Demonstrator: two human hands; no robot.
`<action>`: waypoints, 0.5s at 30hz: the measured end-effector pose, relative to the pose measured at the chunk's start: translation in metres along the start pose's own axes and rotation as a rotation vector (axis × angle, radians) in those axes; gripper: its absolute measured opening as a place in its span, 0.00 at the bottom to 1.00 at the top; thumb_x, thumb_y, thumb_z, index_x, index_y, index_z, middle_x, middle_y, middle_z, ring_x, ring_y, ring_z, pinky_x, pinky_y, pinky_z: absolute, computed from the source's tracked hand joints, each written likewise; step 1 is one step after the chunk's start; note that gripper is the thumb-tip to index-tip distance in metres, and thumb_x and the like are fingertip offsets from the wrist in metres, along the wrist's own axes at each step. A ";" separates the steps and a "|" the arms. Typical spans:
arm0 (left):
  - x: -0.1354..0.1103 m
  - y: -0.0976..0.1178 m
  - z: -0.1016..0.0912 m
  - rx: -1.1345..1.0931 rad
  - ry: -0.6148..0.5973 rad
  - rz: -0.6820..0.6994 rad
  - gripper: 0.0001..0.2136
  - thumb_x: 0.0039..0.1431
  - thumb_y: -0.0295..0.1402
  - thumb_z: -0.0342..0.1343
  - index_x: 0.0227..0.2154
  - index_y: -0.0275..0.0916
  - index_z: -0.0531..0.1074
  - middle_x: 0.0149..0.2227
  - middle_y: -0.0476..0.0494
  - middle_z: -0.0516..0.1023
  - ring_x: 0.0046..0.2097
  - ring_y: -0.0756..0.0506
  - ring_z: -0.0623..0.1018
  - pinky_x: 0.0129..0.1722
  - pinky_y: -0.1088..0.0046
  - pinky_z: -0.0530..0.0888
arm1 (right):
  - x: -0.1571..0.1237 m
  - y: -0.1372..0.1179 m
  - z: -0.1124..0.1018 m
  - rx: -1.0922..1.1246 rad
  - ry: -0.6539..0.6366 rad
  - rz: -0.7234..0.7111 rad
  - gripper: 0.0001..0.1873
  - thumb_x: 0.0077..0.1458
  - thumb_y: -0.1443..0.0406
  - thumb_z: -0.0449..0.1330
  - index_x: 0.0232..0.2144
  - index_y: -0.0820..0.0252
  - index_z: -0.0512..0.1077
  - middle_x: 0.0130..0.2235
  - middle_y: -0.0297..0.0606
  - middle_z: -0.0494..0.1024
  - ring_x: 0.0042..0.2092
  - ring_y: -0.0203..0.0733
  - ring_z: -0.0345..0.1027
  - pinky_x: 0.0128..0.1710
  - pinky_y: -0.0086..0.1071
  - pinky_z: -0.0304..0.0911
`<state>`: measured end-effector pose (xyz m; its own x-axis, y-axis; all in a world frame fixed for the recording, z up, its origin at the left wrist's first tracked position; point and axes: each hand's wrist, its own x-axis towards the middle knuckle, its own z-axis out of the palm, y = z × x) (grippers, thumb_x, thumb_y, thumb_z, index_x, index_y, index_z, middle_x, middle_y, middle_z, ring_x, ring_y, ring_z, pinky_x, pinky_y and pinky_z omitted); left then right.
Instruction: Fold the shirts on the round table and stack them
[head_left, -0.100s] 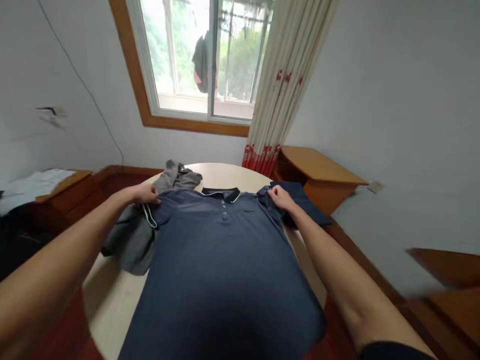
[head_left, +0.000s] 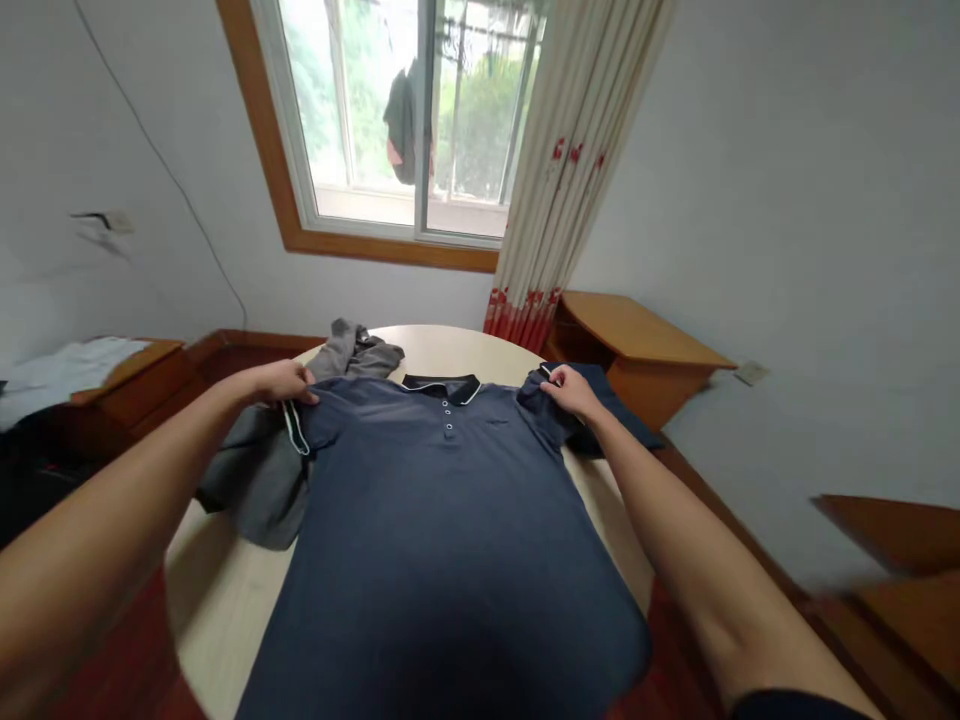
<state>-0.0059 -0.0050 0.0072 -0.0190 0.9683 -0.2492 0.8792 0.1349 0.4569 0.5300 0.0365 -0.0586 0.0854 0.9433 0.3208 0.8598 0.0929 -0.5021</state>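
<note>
A dark blue polo shirt (head_left: pixel 442 530) lies spread front side up, its black, white-edged collar at the far end and its lower part toward me. My left hand (head_left: pixel 289 382) is closed on the sleeve at the left, where a white-striped cuff hangs down. At the right, my right hand (head_left: pixel 570 390) pinches the other sleeve near its cuff. Beyond and under the left sleeve is a crumpled grey garment (head_left: pixel 262 490). A folded navy garment (head_left: pixel 615 410) lies behind my right hand.
The shirt rests on a round pale table (head_left: pixel 450 350), and its bottom reaches the near edge. A wooden desk (head_left: pixel 645 335) stands behind at the right, beside a long curtain (head_left: pixel 577 150). White cloth (head_left: pixel 67 375) lies on wooden furniture at the left.
My right hand has shifted slightly to the right with the sleeve, and the sleeve's white-edged cuff shows more. My left hand has moved slightly left and up.
</note>
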 end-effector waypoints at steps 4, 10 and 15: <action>-0.010 0.000 -0.005 -0.137 -0.038 -0.145 0.19 0.49 0.30 0.65 0.45 0.39 0.68 0.23 0.57 0.69 0.26 0.50 0.68 0.24 0.78 0.61 | -0.003 0.007 -0.017 -0.107 0.025 0.042 0.05 0.49 0.64 0.63 0.29 0.59 0.74 0.35 0.38 0.79 0.37 0.42 0.70 0.38 0.30 0.61; -0.019 0.014 0.001 -0.256 0.046 -0.251 0.16 0.57 0.25 0.58 0.48 0.37 0.68 0.22 0.58 0.64 0.23 0.53 0.63 0.23 0.81 0.60 | -0.022 0.015 -0.022 -0.312 0.052 0.217 0.12 0.53 0.68 0.59 0.37 0.60 0.81 0.43 0.46 0.81 0.44 0.48 0.74 0.45 0.34 0.64; -0.010 -0.001 0.003 -0.229 0.120 -0.207 0.19 0.56 0.23 0.56 0.51 0.36 0.70 0.22 0.57 0.66 0.24 0.54 0.65 0.26 0.80 0.65 | -0.039 0.018 -0.019 -0.363 0.040 0.281 0.18 0.57 0.70 0.54 0.46 0.61 0.81 0.51 0.51 0.77 0.48 0.50 0.74 0.48 0.35 0.64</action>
<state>-0.0054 -0.0158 0.0065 -0.2542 0.9314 -0.2604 0.7211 0.3620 0.5908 0.5516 -0.0045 -0.0653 0.3536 0.9022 0.2469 0.9206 -0.2888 -0.2630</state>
